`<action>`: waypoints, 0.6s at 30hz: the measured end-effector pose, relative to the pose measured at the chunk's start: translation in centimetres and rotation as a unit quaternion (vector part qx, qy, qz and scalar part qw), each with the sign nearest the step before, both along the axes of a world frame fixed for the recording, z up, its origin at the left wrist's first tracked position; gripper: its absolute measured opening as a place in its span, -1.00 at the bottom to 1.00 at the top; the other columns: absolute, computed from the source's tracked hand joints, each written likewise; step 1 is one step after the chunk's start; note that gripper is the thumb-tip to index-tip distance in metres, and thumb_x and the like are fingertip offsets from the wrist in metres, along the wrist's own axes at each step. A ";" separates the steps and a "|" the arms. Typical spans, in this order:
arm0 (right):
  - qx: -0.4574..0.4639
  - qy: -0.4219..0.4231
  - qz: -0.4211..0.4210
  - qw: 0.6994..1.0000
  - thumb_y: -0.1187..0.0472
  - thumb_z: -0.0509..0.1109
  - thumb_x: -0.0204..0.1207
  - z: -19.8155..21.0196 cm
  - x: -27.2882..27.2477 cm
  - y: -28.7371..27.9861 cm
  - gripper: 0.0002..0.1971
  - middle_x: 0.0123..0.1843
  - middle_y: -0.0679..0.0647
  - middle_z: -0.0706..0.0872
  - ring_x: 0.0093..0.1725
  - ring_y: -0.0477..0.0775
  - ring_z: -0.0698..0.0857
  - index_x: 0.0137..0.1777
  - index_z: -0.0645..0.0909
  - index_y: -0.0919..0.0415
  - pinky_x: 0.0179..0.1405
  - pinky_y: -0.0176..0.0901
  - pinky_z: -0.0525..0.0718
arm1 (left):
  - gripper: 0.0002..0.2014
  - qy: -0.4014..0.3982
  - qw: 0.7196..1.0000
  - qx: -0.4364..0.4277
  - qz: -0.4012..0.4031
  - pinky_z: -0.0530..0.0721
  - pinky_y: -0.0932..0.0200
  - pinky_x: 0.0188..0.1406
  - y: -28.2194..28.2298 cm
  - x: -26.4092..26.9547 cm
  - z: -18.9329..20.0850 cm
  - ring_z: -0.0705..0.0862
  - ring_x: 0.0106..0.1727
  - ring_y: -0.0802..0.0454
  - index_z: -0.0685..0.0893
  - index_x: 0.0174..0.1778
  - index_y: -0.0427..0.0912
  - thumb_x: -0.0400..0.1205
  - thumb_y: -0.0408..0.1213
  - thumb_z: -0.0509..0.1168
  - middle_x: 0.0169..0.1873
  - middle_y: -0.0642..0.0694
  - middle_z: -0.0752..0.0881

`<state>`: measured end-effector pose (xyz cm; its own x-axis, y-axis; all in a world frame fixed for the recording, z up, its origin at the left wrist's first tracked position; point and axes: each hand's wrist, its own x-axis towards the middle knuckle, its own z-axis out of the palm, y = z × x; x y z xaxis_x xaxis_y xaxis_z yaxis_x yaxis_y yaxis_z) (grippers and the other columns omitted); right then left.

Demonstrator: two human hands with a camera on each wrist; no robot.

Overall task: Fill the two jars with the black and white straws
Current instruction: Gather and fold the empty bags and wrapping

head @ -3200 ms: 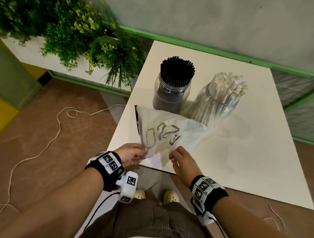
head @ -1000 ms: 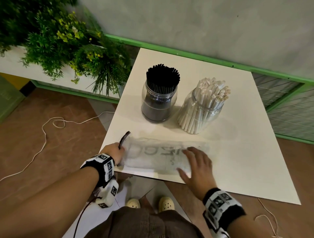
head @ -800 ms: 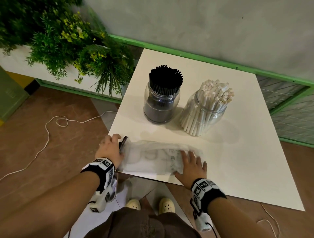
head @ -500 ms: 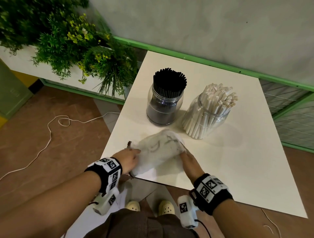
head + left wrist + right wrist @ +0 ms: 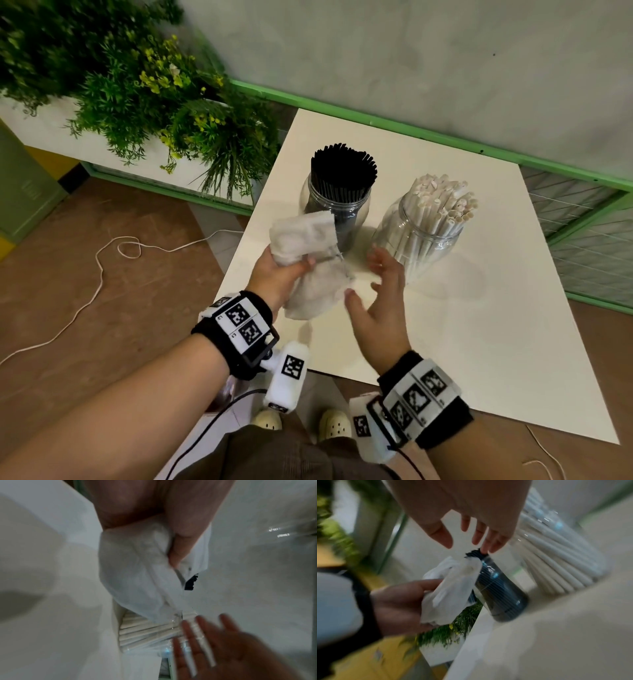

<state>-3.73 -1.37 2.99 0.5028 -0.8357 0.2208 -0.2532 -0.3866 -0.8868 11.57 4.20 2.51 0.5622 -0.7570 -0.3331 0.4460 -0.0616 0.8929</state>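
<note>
the empty plastic bag (image 5: 308,260), flat on the table (image 5: 479,308) 1 s ago, is now crumpled in the left grip (image 5: 279,274); right grip (image 5: 380,298) open, empty. both jars, black (image 5: 337,205) at 12 o'clock, white (image 5: 421,236) at 1, look full, so likely only cleanup remains.

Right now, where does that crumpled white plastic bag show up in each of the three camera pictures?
Head: the crumpled white plastic bag sits centre-left, gripped by the left hand, in front of the clear jar of black straws.
Left wrist: the bag fills the centre, under the thumb.
Right wrist: the bag is centre-left, beside the same jar.
Shared landmark: the jar of black straws, though the left wrist view shows only a dark sliver.
</note>
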 end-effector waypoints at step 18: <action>-0.056 0.255 0.161 0.952 0.14 0.58 0.27 0.7 1.1 -0.8 -0.68 -0.20 -0.01 0.73 -0.17 0.01 0.69 -0.05 0.56 0.17 -0.26 -0.20 0.54 | -0.62 -0.330 0.935 0.047 -0.120 0.60 0.27 0.13 2.4 -0.5 -0.8 0.64 0.12 0.14 0.61 0.07 0.10 0.59 -0.54 0.21 0.09 0.06 0.65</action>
